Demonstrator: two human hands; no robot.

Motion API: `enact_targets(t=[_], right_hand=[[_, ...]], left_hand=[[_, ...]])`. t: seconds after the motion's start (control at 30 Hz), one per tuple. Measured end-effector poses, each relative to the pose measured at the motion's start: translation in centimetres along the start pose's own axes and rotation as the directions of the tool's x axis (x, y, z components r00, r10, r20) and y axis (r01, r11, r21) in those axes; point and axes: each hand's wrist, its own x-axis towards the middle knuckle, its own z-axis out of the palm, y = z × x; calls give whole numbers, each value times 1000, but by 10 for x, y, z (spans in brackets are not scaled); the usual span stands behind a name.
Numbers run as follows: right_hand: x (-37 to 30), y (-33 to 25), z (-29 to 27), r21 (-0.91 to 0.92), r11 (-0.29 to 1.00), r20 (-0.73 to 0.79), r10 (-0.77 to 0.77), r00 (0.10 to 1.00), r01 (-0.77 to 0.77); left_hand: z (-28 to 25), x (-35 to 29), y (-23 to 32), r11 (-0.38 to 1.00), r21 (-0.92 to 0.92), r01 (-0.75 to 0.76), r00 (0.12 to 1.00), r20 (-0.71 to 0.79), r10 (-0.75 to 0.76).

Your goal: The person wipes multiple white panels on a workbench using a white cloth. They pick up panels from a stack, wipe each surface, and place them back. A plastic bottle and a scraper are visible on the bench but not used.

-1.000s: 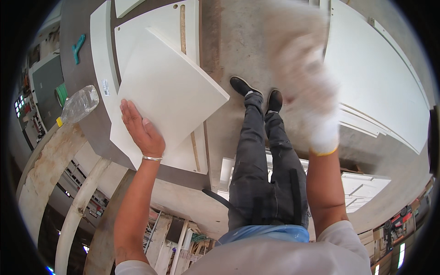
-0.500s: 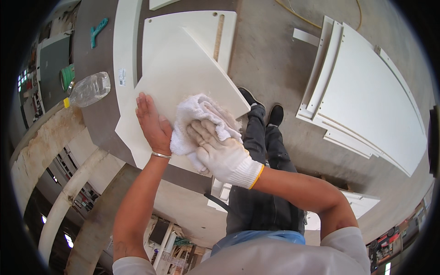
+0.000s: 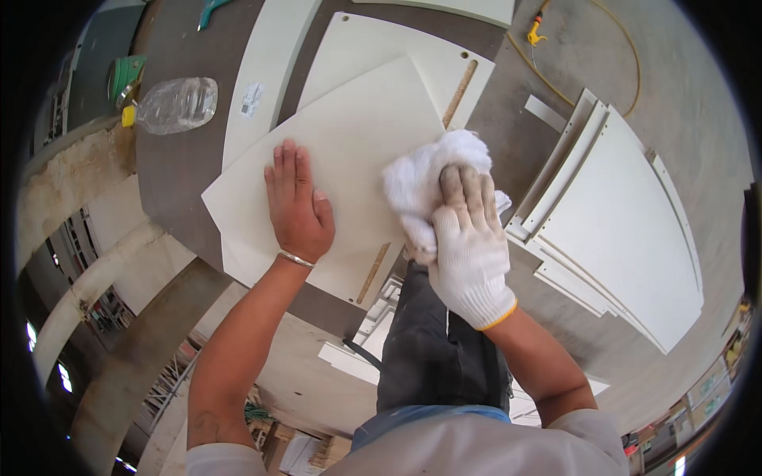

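1. Brown worktop (image 3: 182, 163) bears a bottle (image 3: 176, 105) and, rightward, a panel (image 3: 357, 119).
2. Left hand (image 3: 300, 202) lies flat there, thumb apart from fingers.
3. Right hand (image 3: 472, 246) covers a cloth (image 3: 415, 178) at the panel's right edge; whether fingers clamp it, I cannot tell.

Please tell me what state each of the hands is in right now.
Left hand: open, palm down on the white panel.
Right hand: gloved, laid over the white cloth; whether its fingers grip it cannot be told.

Grey floor (image 3: 675, 103) beside a dark brown tabletop (image 3: 182, 182).
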Motion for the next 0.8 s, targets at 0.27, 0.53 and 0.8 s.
enact_targets(t=[0.27, 0.53, 0.8], right_hand=[[40, -8, -7, -8, 1000, -75, 17, 997, -17], [42, 2, 1, -43, 999, -123, -31, 992, 26], [48, 6, 2, -32, 1000, -130, -5, 992, 1]], left_hand=[[-2, 0, 2, 1000, 4, 29, 1000, 5, -29], [-2, -2, 2, 999, 1, 41, 999, 14, -41], [0, 0, 2, 999, -2, 36, 999, 4, -36]])
